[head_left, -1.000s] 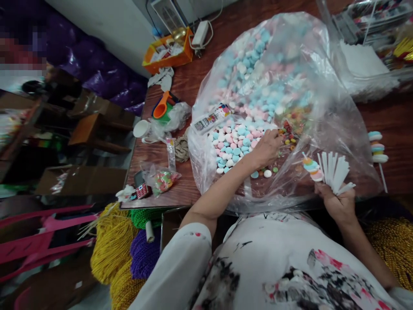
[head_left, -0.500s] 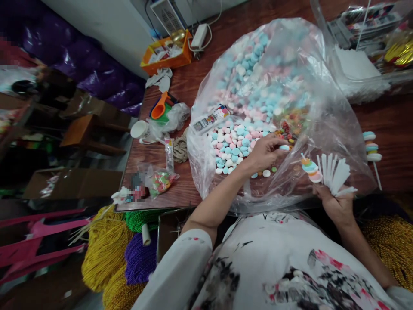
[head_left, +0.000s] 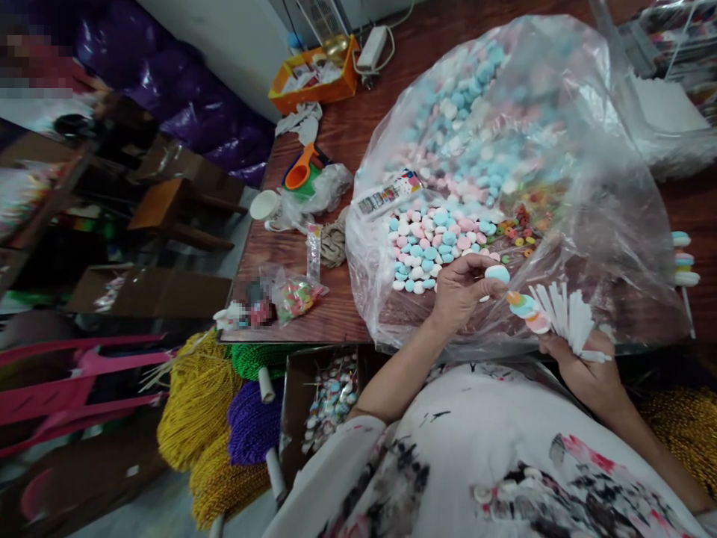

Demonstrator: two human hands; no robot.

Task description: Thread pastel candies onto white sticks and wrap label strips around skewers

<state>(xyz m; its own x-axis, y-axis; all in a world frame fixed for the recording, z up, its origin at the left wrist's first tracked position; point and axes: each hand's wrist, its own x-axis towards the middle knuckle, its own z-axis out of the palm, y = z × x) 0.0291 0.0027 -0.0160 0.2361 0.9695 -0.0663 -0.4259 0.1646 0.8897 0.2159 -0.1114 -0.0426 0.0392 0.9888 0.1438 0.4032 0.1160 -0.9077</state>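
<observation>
My left hand [head_left: 460, 297] pinches a pale blue and white marshmallow [head_left: 497, 274] between thumb and fingertips. It hovers just left of a candy skewer [head_left: 527, 312] threaded with pink, white, blue and orange pieces. Gripped in my right hand [head_left: 582, 373] are that skewer and a fan of white sticks [head_left: 568, 317]. Behind both hands a big clear plastic bag [head_left: 610, 246] lies on its side. Loose pink, blue and white marshmallows [head_left: 431, 243] spill at its mouth, beside small coloured candy rings [head_left: 520, 230].
Another candy skewer [head_left: 684, 260] lies at the right of the table. On the left are an orange scoop [head_left: 300, 173], a white cup [head_left: 264, 205] and a small candy bag [head_left: 299, 297]. Below the edge stand a box of wrapped sweets [head_left: 331, 396] and yellow cord bundles [head_left: 193, 403].
My left hand has come away from the candy pile toward the skewer, carrying the marshmallow. My right hand keeps its hold on the skewer and sticks. The view has shifted slightly.
</observation>
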